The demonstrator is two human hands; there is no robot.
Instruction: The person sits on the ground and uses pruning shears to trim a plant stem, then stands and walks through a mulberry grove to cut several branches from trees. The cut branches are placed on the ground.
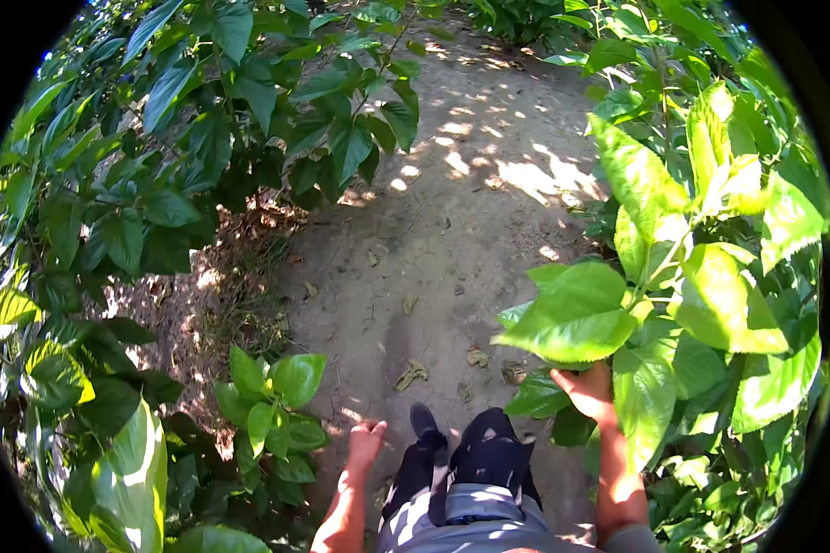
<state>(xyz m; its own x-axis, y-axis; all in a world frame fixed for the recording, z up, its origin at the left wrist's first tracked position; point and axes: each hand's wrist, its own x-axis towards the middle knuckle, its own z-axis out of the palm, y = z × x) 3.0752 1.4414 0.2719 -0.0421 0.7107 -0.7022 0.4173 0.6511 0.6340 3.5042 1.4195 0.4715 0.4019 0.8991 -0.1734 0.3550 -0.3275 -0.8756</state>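
Observation:
My right hand (586, 389) reaches up into a leafy bush (701, 276) on my right, its fingers closed around the base of a large bright green leaf (572, 318). My left hand (367, 440) hangs at my side with the fingers curled loosely and nothing in it, close to a small green plant (272, 405). My dark trousers and a dark shoe (424, 422) show between the two hands above the dirt path (433, 240).
Dense dark-leaved bushes (157, 157) fill the left side and more bushes line the right. A bare dirt path with dry fallen leaves (411, 374) and sun patches runs ahead between them. Dry litter lies under the left bushes.

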